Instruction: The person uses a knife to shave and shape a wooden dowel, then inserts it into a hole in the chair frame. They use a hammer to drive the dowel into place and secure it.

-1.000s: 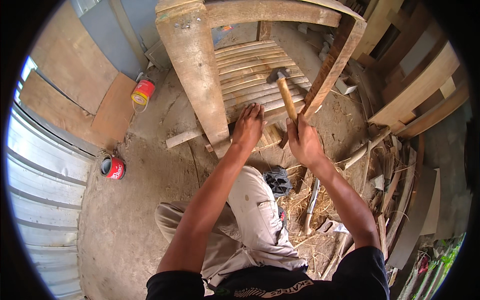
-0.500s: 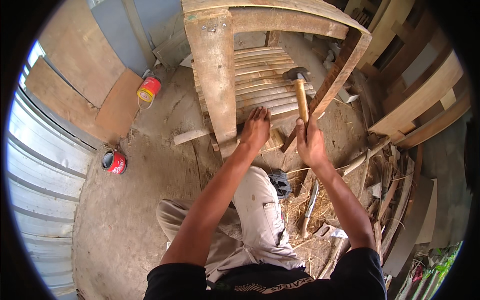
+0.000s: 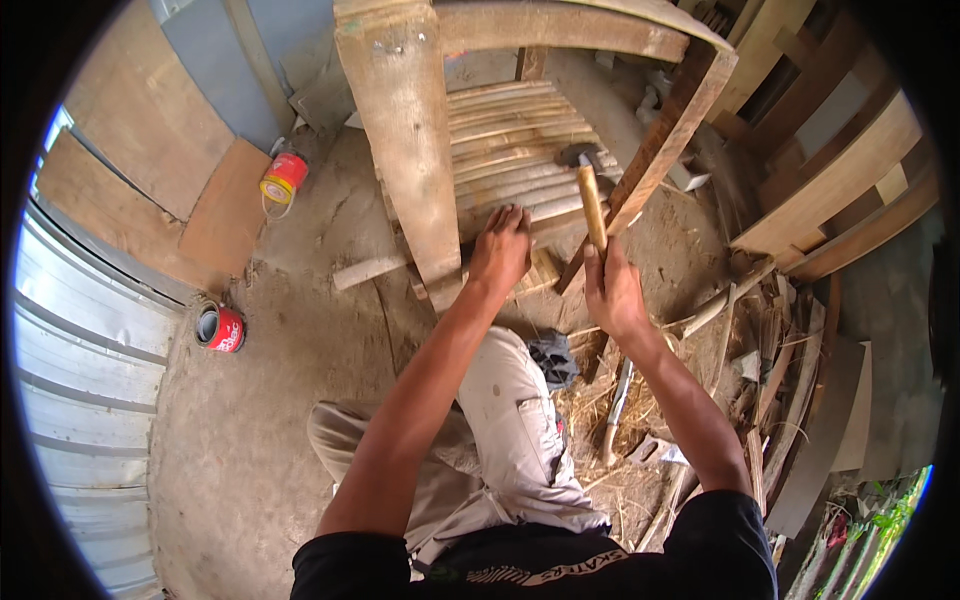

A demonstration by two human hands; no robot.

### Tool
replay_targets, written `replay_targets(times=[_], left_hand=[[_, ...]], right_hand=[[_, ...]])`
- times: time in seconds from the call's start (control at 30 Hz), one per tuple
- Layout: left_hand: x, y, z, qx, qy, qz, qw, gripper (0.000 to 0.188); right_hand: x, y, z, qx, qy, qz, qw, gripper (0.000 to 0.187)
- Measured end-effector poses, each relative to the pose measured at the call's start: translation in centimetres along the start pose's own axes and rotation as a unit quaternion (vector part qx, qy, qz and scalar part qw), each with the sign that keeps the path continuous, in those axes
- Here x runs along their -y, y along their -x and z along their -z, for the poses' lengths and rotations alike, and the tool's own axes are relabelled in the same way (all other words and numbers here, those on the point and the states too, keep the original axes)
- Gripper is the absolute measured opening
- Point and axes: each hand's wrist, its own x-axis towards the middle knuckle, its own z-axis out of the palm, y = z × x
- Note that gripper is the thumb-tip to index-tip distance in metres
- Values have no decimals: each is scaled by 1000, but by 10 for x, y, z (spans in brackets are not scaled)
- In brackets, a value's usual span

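A wooden frame (image 3: pixel 402 140), perhaps a chair, stands in front of me, with a row of bamboo slats (image 3: pixel 515 145) across it. My left hand (image 3: pixel 500 252) rests at the nearest slats, fingers curled down against them. Whatever its fingertips may pinch is hidden. In my right hand (image 3: pixel 617 290) is a hammer (image 3: pixel 592 205), gripped by the lower part of its wooden handle. Its dark metal head lies over the right part of the slats, close to the frame's right post (image 3: pixel 665 145).
Two red cans (image 3: pixel 285 178) (image 3: pixel 220 327) stand on the floor at left. Beside my knee are a black bag (image 3: pixel 553 360), a long blade with a wooden handle (image 3: pixel 618 410) and straw. Wood scraps (image 3: pixel 780 370) pile at right; corrugated metal (image 3: pixel 90 400) walls the left.
The hammer head has dropped slightly toward the slats, its handle tilting a little more. In the picture, the frame and both hands sit slightly farther left.
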Motion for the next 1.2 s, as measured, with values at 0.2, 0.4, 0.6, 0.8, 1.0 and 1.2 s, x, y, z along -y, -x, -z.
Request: replay_targets(times=[0.2,0.4,0.6,0.8,1.0,1.2], left_hand=[[4,1,-4,-32,-7,-21,999,45],[6,0,-9,-30,-47,-23,998,47],[7,0,-11,-40,-25,-26,999,45],[5,2,-7,-52,-15,-12,998,46],[10,1,-10,-49,-31,-28,998,45],[13,2,-17,-48,-24,-43,998,45]], right_hand=[[3,-4,-6,61,19,-11,998,21],[-5,-2,-4,75,106,-19,991,24],[-8,6,-7,56,27,-39,997,27],[-6,1,-7,0,-19,-30,999,26],[-11,3,-10,15,57,-6,998,27],[-9,-4,-9,71,134,-35,988,27]])
